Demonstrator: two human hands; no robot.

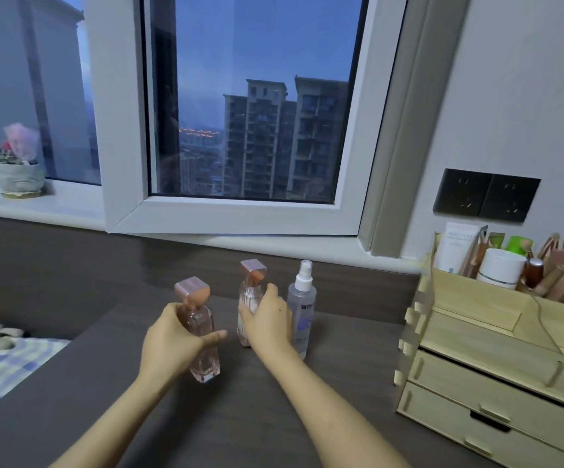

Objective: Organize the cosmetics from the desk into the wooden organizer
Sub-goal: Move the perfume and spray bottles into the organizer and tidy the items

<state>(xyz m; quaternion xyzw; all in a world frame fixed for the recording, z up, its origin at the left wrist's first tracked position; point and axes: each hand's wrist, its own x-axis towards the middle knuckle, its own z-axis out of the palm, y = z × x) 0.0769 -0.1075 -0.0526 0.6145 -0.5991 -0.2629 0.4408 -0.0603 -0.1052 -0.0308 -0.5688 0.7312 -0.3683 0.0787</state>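
Note:
Two pink glass bottles with square rose caps stand on the dark desk [273,417]. My left hand [172,342] is wrapped around the nearer pink bottle [202,359], which tilts slightly. My right hand [268,319] curls around the second pink bottle [251,292], fingers on its body. A clear spray bottle [302,309] with a white nozzle stands just right of that hand, untouched. The wooden organizer [496,373] sits at the desk's right side with drawers below and several cosmetics in its top compartments.
A window sill runs behind the desk, with a potted plant [17,170] at the far left. Black wall sockets [486,194] sit above the organizer. A checked cloth [7,359] and a soft toy lie to the left of the desk.

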